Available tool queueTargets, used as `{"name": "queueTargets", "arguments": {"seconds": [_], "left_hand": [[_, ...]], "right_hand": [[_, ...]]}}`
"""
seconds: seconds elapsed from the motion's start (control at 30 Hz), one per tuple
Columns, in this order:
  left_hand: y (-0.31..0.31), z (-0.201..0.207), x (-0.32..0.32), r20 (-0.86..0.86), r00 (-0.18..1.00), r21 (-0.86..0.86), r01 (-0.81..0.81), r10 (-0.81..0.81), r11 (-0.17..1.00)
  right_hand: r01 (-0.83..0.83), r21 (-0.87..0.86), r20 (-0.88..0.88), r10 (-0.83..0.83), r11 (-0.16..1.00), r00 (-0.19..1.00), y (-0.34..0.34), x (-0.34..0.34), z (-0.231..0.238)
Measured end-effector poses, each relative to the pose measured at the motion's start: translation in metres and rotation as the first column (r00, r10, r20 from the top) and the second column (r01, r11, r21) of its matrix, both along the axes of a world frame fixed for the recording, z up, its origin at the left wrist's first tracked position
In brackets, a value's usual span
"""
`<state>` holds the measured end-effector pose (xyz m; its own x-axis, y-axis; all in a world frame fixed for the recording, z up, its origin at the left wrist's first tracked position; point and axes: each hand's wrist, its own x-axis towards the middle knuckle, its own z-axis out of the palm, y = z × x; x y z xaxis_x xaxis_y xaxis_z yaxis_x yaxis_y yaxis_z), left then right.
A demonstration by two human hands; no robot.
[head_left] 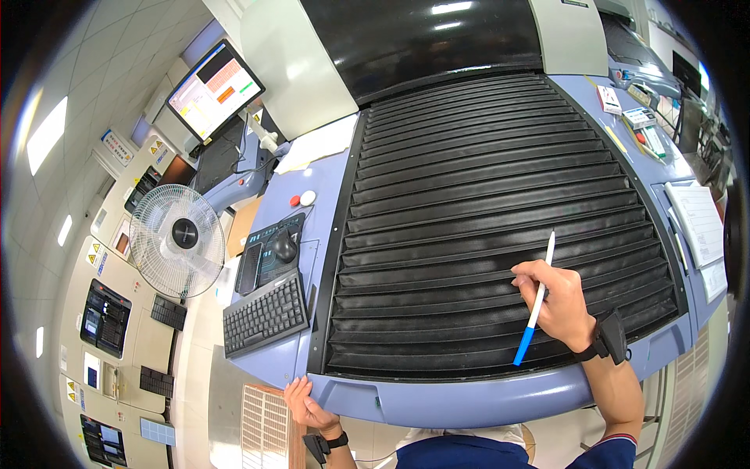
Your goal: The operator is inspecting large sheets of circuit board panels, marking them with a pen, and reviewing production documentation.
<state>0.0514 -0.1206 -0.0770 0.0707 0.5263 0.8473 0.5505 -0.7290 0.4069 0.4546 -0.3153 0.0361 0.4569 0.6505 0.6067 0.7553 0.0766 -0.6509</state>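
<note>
A slim white pen (pixel 533 319) with a blue end is pinched in my right hand (pixel 561 303). The pen slants over the black ribbed bellows cover (pixel 476 227), its white tip pointing away from me and its blue end toward me. My left hand (pixel 306 403) rests at the front left corner of the blue-grey machine bed (pixel 437 402), fingers extended against the edge and holding nothing that I can see. Both wrists carry a black strapped device.
Left of the bellows are a black keyboard (pixel 266 314), a mouse (pixel 285 247), red (pixel 294 201) and white (pixel 308 198) round caps, and paper (pixel 320 147). Farther left stand a fan (pixel 185 234) and a monitor (pixel 215 90). Small boxes (pixel 608 100) and paper forms (pixel 695 223) lie on the right ledge.
</note>
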Motion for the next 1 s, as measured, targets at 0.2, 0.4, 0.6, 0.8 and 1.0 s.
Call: {"name": "queueTargets", "arguments": {"seconds": [0.2,0.4,0.6,0.8,1.0], "left_hand": [[-0.0004,-0.0003,-0.0002,0.002,1.000,-0.005,0.001,-0.001,1.000],[0.0002,-0.0003,0.0003,0.007,1.000,0.001,0.002,-0.002,1.000],[-0.0010,0.0010,0.0007,0.003,1.000,-0.001,-0.010,0.010,1.000],[-0.0007,0.0004,0.0006,-0.001,1.000,0.002,-0.007,0.007,1.000],[-0.0017,0.0026,0.0007,-0.012,1.000,0.002,-0.006,0.006,1.000]], "right_hand": [[-0.006,-0.001,0.002,0.006,1.000,1.000,0.0001,0.0000,0.0009],[-0.011,-0.006,-0.009,0.011,1.000,1.000,-0.0001,-0.0001,0.0006],[-0.010,-0.011,-0.011,0.010,1.000,1.000,-0.0007,-0.0004,0.0014],[-0.011,-0.006,-0.002,0.011,1.000,1.000,-0.0003,0.0004,0.0000],[-0.020,0.008,-0.011,0.020,1.000,1.000,-0.0004,-0.0002,0.0014]]}}
